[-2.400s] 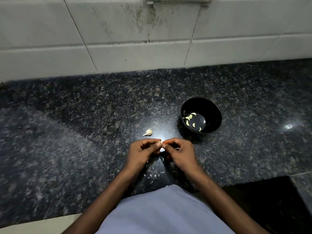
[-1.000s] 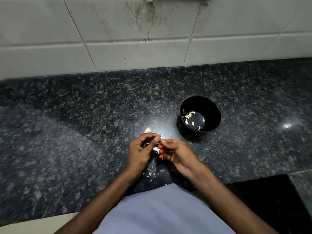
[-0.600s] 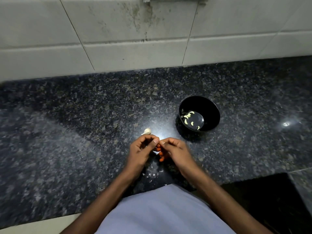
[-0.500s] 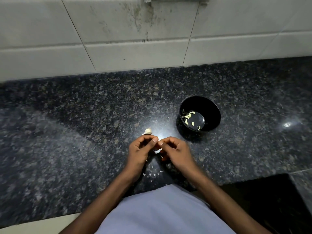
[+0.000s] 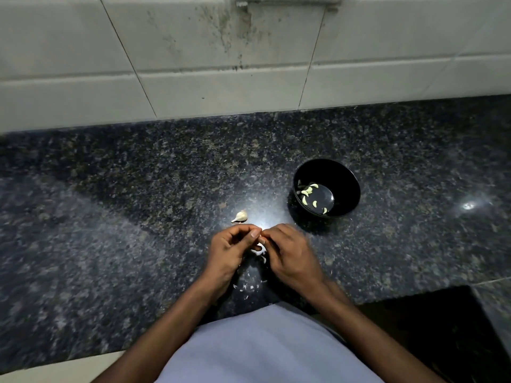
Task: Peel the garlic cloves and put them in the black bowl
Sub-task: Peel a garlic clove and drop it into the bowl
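Item pinched between left hand (image 5: 225, 254) and right hand (image 5: 289, 255) fingertips: mostly hidden, presumably garlic clove. Round glossy black bowl (image 5: 344, 178): several peeled pale cloves (image 5: 307, 190). Unpeeled whitish garlic clove (image 5: 240, 216) on speckled dark granite counter (image 5: 124, 217), beside left hand.

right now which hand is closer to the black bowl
Right. The right hand sits just below-left of the black bowl, a short gap away. The left hand is farther left, beyond the right one.
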